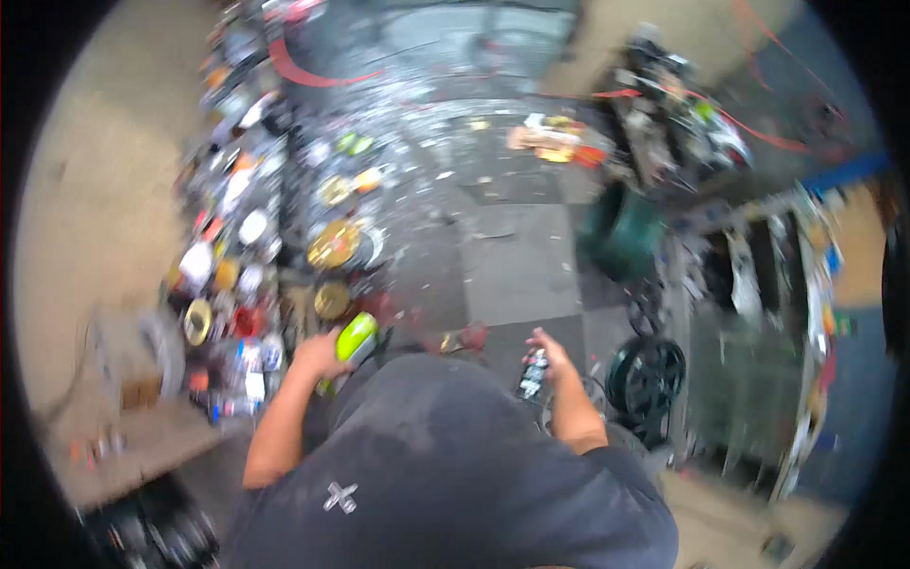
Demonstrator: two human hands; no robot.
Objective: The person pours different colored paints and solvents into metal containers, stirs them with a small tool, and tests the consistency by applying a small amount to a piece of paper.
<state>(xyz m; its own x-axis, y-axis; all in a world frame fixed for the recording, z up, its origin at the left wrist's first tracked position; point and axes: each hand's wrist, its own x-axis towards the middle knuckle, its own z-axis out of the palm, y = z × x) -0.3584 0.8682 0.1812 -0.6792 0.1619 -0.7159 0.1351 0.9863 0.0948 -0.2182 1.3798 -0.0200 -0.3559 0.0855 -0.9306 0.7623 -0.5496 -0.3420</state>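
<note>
Holding the lime-green object (357, 338) from its left, long axis slanting forward and rightward, my left hand (319, 357) is nearer; whether my right hand (554, 355) grips the dark object (533, 377), I cannot tell.

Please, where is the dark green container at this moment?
In the head view, the dark green container is right of centre, beyond the right hand and the black wheel.

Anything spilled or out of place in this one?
Yes: pale streaks and flecks mark the grey floor toward the top, possibly spills or scraps; blur hides which. Right of them, a jumbled orange-and-yellow heap lies loose on the floor.
</note>
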